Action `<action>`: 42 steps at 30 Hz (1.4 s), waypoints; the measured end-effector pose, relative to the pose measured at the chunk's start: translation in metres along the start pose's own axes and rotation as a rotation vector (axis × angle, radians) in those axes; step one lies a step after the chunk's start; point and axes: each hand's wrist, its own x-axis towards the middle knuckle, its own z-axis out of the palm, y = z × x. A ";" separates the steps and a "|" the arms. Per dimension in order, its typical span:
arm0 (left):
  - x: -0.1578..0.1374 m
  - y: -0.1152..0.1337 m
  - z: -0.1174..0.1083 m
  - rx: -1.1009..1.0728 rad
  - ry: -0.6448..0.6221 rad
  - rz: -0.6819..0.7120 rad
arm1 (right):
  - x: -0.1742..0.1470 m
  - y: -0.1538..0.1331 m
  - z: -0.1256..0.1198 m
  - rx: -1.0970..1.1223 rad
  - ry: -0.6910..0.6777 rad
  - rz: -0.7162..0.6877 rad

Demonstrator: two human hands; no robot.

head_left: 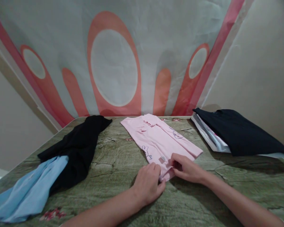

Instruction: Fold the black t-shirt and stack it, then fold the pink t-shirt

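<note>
A pink shirt (159, 138) with line-drawn cartoon figures lies partly folded on the table, its sleeve laid along the right side. Its near end points toward me, and a small brownish patch shows close to that end. My left hand (148, 183) grips the left corner of this near edge, fingers curled over the cloth. On the other side of the same edge, my right hand (184, 168) pinches the fabric between thumb and fingers. The cloth between both hands is slightly bunched and lifted.
To the left, a crumpled black garment (78, 151) lies with a light blue garment (30, 192) overlapping its near end. At right stands a stack of folded clothes (210, 138) topped by a black garment (241, 132). The wood-patterned table (109, 189) meets a printed wall (146, 37) behind.
</note>
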 end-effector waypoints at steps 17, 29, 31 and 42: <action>-0.037 -0.074 -0.050 -0.065 -0.151 -0.224 | 0.034 -0.041 0.007 0.062 -0.179 -0.128; -0.055 -0.149 -0.055 -0.294 0.082 -0.330 | 0.091 0.044 0.007 -0.578 0.149 -0.026; -0.053 -0.150 -0.054 -0.314 0.113 -0.322 | 0.071 0.035 0.012 -0.622 0.174 0.030; -0.041 -0.157 -0.040 -0.419 0.231 -0.191 | 0.080 0.011 -0.009 -0.728 0.060 0.185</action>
